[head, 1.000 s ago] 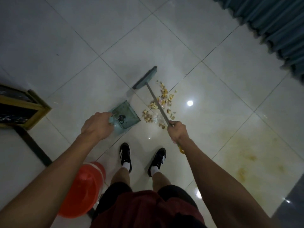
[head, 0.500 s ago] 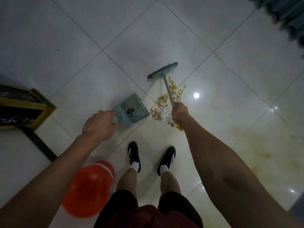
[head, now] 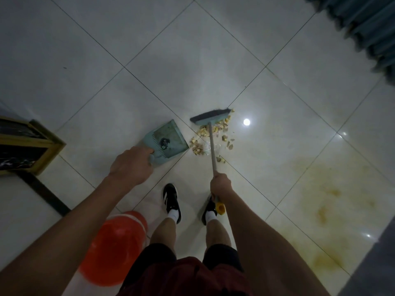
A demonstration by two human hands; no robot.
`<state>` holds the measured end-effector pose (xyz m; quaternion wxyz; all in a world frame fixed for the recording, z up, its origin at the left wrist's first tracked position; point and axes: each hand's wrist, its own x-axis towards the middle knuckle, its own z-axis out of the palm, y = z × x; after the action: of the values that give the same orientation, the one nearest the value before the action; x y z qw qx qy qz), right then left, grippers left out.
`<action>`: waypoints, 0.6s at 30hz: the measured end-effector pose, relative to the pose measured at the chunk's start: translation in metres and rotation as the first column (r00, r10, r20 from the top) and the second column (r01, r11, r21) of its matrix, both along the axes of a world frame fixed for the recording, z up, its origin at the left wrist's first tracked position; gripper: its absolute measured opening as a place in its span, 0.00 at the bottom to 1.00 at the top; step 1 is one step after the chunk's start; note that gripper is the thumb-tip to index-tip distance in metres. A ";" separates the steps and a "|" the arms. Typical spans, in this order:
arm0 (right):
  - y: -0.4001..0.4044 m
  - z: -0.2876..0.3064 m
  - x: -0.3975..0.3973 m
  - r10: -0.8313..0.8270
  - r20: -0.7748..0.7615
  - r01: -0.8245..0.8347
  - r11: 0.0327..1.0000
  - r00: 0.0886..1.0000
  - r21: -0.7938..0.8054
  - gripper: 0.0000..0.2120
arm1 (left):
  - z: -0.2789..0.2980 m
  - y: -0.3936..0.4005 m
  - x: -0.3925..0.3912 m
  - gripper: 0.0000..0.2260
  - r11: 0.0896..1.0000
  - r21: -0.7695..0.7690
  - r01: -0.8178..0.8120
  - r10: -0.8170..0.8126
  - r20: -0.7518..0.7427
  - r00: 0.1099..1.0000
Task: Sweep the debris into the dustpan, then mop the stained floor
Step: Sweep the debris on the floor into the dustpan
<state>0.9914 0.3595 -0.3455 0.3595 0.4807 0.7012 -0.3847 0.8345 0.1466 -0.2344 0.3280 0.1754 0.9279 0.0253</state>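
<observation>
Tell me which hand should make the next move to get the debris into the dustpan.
Right. The right hand grips the broom, whose head sits beyond the debris, ready to pull it toward the dustpan. The left hand only holds the dustpan beside the pile.

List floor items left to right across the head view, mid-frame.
Wooden frame → dustpan → debris → light glare → yellow stain.

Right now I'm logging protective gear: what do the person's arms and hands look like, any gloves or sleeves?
No gloves and no sleeves show. The left hand and right hand are bare, as are both forearms up to the frame edge. No watch, ring or bracelet is visible.
</observation>
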 end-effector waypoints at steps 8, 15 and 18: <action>-0.031 0.014 0.037 -0.059 -0.064 0.054 0.996 0.996 -0.075 0.21 | 0.009 0.012 0.021 0.12 1.000 0.024 0.001 0.000 -0.023 1.000; -0.016 0.029 0.042 -0.218 -0.149 0.221 0.975 0.965 0.001 0.21 | 0.008 0.013 0.030 0.14 1.000 0.027 -0.004 0.005 -0.026 1.000; -0.004 0.034 0.038 -0.214 -0.194 0.221 0.975 0.958 0.014 0.20 | 0.007 0.019 0.033 0.15 1.000 0.023 -0.011 0.011 -0.027 1.000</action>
<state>1.0291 0.3553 -0.3119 0.2376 0.5220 0.6822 -0.4536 0.8675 0.1652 -0.2272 0.3130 0.1744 0.9329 0.0355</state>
